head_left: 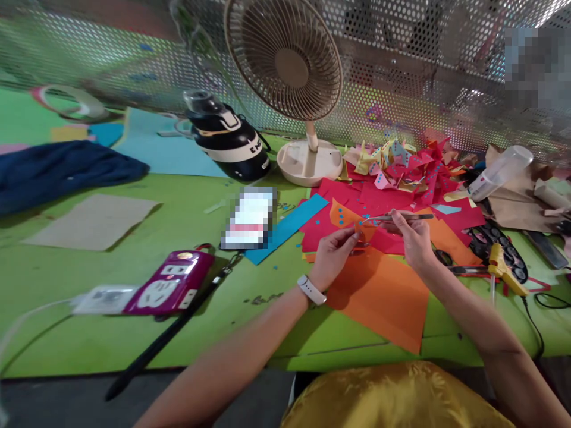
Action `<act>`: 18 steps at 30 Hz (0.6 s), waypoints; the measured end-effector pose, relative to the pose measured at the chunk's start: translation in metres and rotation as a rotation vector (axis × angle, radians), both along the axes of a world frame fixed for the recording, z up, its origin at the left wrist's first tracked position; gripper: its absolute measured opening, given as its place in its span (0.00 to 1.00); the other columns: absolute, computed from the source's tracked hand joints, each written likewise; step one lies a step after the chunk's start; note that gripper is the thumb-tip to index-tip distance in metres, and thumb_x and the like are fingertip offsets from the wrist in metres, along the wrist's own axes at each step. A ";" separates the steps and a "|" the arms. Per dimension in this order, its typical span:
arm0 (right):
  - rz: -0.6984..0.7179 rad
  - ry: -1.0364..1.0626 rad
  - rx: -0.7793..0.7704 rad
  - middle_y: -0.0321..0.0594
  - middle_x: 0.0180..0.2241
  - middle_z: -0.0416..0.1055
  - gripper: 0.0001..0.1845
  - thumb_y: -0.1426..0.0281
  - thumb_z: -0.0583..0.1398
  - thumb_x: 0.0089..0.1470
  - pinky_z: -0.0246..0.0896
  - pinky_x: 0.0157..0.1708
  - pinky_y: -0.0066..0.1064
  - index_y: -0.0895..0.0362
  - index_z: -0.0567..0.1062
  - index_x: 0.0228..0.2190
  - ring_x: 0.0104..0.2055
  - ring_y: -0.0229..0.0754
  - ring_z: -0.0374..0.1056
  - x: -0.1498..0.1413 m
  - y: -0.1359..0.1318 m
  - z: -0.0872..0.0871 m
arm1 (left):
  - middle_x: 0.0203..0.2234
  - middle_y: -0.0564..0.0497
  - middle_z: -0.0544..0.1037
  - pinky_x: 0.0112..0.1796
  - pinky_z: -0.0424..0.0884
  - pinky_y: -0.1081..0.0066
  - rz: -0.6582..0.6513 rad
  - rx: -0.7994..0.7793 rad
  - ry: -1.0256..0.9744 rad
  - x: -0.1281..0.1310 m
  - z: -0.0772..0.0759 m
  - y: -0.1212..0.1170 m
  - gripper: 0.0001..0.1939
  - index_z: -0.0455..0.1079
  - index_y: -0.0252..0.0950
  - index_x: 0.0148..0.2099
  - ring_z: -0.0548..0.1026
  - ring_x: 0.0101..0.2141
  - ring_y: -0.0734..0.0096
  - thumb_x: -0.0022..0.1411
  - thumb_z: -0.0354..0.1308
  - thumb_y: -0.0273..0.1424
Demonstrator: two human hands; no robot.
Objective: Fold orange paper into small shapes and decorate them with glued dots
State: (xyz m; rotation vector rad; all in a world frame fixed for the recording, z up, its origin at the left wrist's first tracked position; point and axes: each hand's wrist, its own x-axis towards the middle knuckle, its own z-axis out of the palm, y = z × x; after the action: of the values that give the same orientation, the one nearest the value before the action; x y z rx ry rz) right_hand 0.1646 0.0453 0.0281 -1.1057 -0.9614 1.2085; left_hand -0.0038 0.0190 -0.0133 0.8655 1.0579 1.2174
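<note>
My left hand (333, 254), with a white band on the wrist, pinches a folded orange paper piece (348, 215) dotted with small blue spots. Tweezers (417, 216) are gripped in my right hand (416, 242), their tips pointing left, close to the paper and the left fingertips. Whether the tips hold a blue dot is too small to tell. Beneath both hands lie red paper sheets (323, 205) with loose blue dots, and a large orange sheet (383, 300) reaches toward the table's front edge.
Behind the hands are a fan (292, 68) and a pile of folded dotted paper (419, 163). A yellow glue gun (502, 267) and a clear bottle (502, 172) are at right. Leftward are a blue paper strip (289, 229), phone (250, 218), black bottle (227, 139) and purple power strip (172, 282).
</note>
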 end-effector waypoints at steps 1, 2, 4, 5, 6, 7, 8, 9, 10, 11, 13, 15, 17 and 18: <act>-0.001 -0.004 0.006 0.39 0.26 0.80 0.22 0.51 0.72 0.40 0.77 0.34 0.38 0.55 0.77 0.29 0.31 0.47 0.80 0.000 0.000 0.000 | 0.31 0.47 0.83 0.35 0.80 0.65 0.001 0.002 0.001 0.000 -0.001 0.000 0.26 0.78 0.34 0.39 0.83 0.34 0.59 0.46 0.72 0.49; -0.002 -0.009 0.013 0.39 0.26 0.80 0.22 0.51 0.71 0.41 0.77 0.35 0.38 0.55 0.77 0.29 0.31 0.47 0.80 0.000 0.000 -0.001 | 0.31 0.48 0.83 0.35 0.80 0.65 0.003 0.004 0.000 0.000 -0.001 0.000 0.26 0.78 0.34 0.39 0.83 0.34 0.59 0.46 0.72 0.49; 0.000 -0.017 0.026 0.39 0.26 0.80 0.21 0.52 0.71 0.41 0.77 0.35 0.38 0.55 0.77 0.29 0.31 0.47 0.80 0.000 0.000 -0.001 | 0.31 0.48 0.82 0.35 0.80 0.65 0.007 0.002 -0.006 0.000 -0.001 0.000 0.26 0.78 0.34 0.38 0.83 0.34 0.59 0.45 0.73 0.49; -0.001 -0.018 0.032 0.39 0.26 0.80 0.21 0.52 0.71 0.41 0.77 0.35 0.39 0.55 0.77 0.29 0.31 0.47 0.80 0.000 0.000 -0.001 | 0.30 0.48 0.82 0.34 0.80 0.65 0.008 0.002 -0.010 0.000 -0.002 0.000 0.26 0.78 0.34 0.38 0.83 0.33 0.59 0.45 0.73 0.49; -0.002 -0.019 0.038 0.39 0.26 0.80 0.21 0.52 0.71 0.41 0.77 0.35 0.39 0.55 0.77 0.29 0.30 0.47 0.80 0.000 0.000 -0.002 | 0.31 0.48 0.82 0.34 0.80 0.65 0.006 0.002 -0.012 0.000 -0.002 0.000 0.27 0.78 0.34 0.39 0.83 0.33 0.59 0.45 0.73 0.49; -0.003 -0.021 0.043 0.39 0.26 0.80 0.21 0.52 0.71 0.41 0.77 0.35 0.39 0.55 0.77 0.29 0.30 0.47 0.80 0.000 0.000 -0.002 | 0.31 0.48 0.82 0.34 0.80 0.66 0.004 0.004 -0.012 -0.001 -0.002 0.000 0.27 0.78 0.34 0.39 0.83 0.33 0.60 0.45 0.73 0.50; -0.004 -0.023 0.051 0.39 0.26 0.80 0.21 0.52 0.71 0.42 0.78 0.34 0.39 0.55 0.77 0.29 0.29 0.47 0.79 0.000 0.000 -0.003 | 0.31 0.48 0.82 0.34 0.80 0.66 0.001 0.006 -0.011 -0.001 -0.002 0.000 0.27 0.78 0.34 0.39 0.83 0.33 0.60 0.45 0.73 0.50; -0.003 -0.025 0.059 0.39 0.26 0.80 0.21 0.52 0.71 0.42 0.78 0.34 0.39 0.55 0.78 0.29 0.29 0.47 0.79 0.000 0.001 -0.003 | 0.31 0.48 0.82 0.34 0.79 0.66 -0.001 0.007 -0.009 -0.001 -0.002 0.000 0.27 0.78 0.34 0.39 0.83 0.33 0.60 0.45 0.73 0.50; -0.001 -0.028 0.069 0.39 0.26 0.80 0.20 0.52 0.71 0.43 0.78 0.34 0.38 0.55 0.78 0.29 0.29 0.47 0.79 0.000 0.001 -0.004 | 0.31 0.48 0.82 0.34 0.79 0.66 -0.002 0.007 -0.009 -0.001 -0.002 0.000 0.26 0.78 0.33 0.39 0.83 0.33 0.61 0.45 0.72 0.49; 0.002 -0.029 0.080 0.38 0.26 0.80 0.20 0.52 0.70 0.44 0.78 0.33 0.38 0.55 0.78 0.29 0.28 0.46 0.79 0.000 0.001 -0.005 | 0.31 0.48 0.82 0.34 0.79 0.66 -0.001 0.005 -0.010 -0.001 -0.003 0.000 0.26 0.78 0.33 0.39 0.83 0.32 0.61 0.45 0.73 0.49; 0.005 -0.026 0.103 0.38 0.26 0.80 0.19 0.53 0.70 0.45 0.78 0.33 0.38 0.55 0.78 0.29 0.27 0.46 0.79 0.001 0.000 -0.006 | 0.30 0.49 0.82 0.34 0.79 0.67 0.004 -0.003 -0.019 0.000 -0.003 0.000 0.26 0.78 0.33 0.39 0.83 0.32 0.62 0.45 0.73 0.49; 0.008 -0.031 0.120 0.37 0.26 0.80 0.19 0.53 0.70 0.45 0.78 0.33 0.38 0.55 0.78 0.30 0.27 0.46 0.79 0.001 0.000 -0.007 | 0.30 0.49 0.81 0.34 0.79 0.67 0.004 -0.008 -0.030 0.000 -0.002 0.000 0.26 0.78 0.33 0.39 0.83 0.32 0.62 0.44 0.73 0.49; 0.010 -0.051 0.131 0.37 0.26 0.80 0.19 0.53 0.70 0.46 0.78 0.34 0.38 0.55 0.78 0.31 0.27 0.45 0.79 0.002 -0.001 -0.007 | 0.30 0.49 0.81 0.33 0.79 0.67 -0.001 -0.007 -0.037 -0.001 -0.002 0.000 0.26 0.77 0.33 0.38 0.83 0.31 0.62 0.44 0.73 0.49; 0.012 -0.065 0.134 0.37 0.27 0.80 0.19 0.53 0.69 0.46 0.78 0.34 0.38 0.55 0.78 0.31 0.28 0.46 0.79 0.002 -0.001 -0.007 | 0.29 0.50 0.81 0.33 0.79 0.67 -0.003 -0.005 -0.040 0.000 -0.002 -0.001 0.26 0.77 0.33 0.38 0.83 0.31 0.62 0.44 0.73 0.49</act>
State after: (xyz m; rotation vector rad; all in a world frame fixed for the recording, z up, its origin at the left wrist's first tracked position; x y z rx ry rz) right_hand 0.1669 0.0444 0.0214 -1.0395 -1.0845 1.1067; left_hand -0.0043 0.0185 -0.0150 0.8354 1.0271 1.2242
